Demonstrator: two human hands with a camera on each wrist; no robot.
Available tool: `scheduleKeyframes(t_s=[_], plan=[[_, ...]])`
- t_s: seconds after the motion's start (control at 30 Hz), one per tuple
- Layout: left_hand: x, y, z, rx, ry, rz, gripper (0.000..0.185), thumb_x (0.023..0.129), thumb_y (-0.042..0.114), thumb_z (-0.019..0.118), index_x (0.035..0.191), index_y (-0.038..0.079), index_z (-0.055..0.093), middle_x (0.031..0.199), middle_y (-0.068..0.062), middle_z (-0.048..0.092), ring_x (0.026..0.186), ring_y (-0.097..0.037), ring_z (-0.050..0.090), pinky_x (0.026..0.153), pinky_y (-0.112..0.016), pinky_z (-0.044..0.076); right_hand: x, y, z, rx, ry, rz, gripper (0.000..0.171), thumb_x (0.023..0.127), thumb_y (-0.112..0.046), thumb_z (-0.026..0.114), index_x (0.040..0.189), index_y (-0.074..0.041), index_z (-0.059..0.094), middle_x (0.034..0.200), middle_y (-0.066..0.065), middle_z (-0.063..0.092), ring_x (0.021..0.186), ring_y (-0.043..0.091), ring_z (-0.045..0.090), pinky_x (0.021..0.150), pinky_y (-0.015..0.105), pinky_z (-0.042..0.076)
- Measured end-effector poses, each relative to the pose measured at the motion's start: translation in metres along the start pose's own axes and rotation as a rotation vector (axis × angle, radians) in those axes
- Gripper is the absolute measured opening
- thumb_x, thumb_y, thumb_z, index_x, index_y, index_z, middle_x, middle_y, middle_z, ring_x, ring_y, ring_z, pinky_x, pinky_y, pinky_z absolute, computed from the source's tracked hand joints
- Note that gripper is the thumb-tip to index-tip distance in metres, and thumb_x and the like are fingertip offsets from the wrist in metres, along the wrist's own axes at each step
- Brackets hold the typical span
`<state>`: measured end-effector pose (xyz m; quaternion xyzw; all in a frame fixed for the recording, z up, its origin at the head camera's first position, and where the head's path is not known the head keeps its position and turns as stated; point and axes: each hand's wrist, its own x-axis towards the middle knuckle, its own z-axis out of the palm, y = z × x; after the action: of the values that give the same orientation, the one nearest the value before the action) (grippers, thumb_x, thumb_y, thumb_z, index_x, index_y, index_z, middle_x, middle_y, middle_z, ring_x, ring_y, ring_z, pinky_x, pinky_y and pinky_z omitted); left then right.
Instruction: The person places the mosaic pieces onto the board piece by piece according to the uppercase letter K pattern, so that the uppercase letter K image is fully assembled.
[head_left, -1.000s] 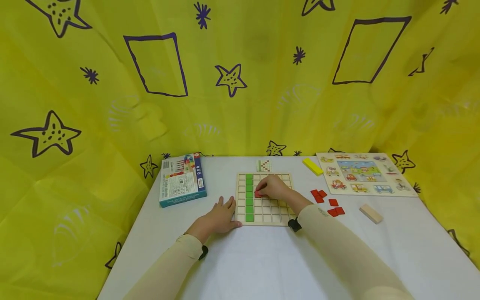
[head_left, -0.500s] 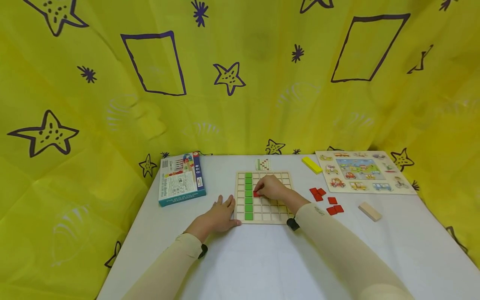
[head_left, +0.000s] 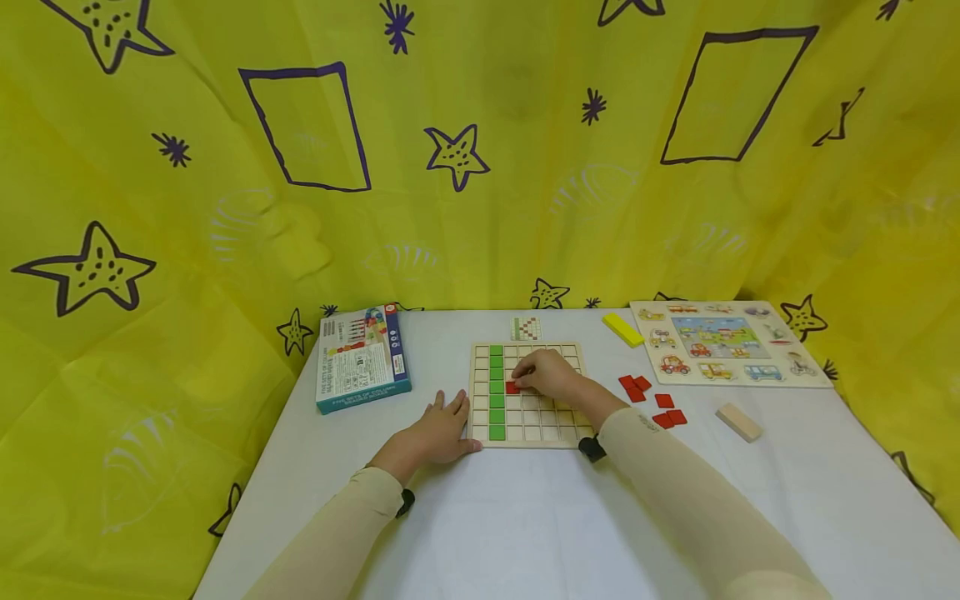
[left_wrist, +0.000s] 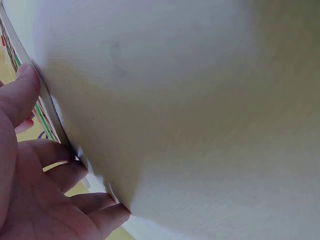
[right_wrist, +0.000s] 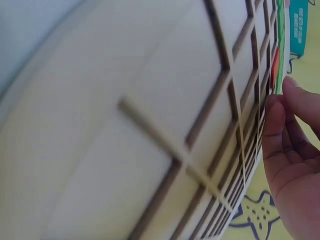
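Wooden grid board [head_left: 527,440] at table centre: green column [head_left: 497,392] filled, most cells bare. Right hand [head_left: 550,374] pinching red tile [head_left: 512,387] over a cell beside it. Left hand [head_left: 437,435] flat, steadying edge at 9 o'clock. Spare red tiles [head_left: 654,400] waiting at 3 o'clock.
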<state>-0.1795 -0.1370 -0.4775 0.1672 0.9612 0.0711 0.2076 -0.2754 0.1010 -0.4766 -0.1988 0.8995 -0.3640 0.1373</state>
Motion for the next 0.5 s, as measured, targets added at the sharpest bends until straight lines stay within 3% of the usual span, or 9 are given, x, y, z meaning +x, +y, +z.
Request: scheduleKeyframes(t_s=[0.27,0.5], plan=[[0.002,0.0,0.002,-0.005,0.002,-0.012,0.09,0.096,0.055,0.06,0.16,0.004,0.022,0.167,-0.01,0.016,0.151,-0.045,0.008,0.119,-0.053,0.02,-0.015,0.019,-0.032,-0.026,0.041,0.043,0.016,0.096,-0.011,0.069,0.11,-0.004,0.076,0.11,0.008,0.071,0.096,0.022,0.063,0.082,0.037,0.053],[0.002,-0.001,0.003,-0.018,0.002,-0.009,0.09,0.096,0.055,0.06,0.16,0.003,0.023,0.167,-0.011,0.016,0.151,-0.045,0.008,0.119,-0.054,0.02,-0.039,0.053,-0.066,-0.061,0.094,0.09,0.019,0.096,-0.012,0.069,0.111,-0.003,0.075,0.107,0.01,0.072,0.092,0.025,0.063,0.076,0.036,0.053]])
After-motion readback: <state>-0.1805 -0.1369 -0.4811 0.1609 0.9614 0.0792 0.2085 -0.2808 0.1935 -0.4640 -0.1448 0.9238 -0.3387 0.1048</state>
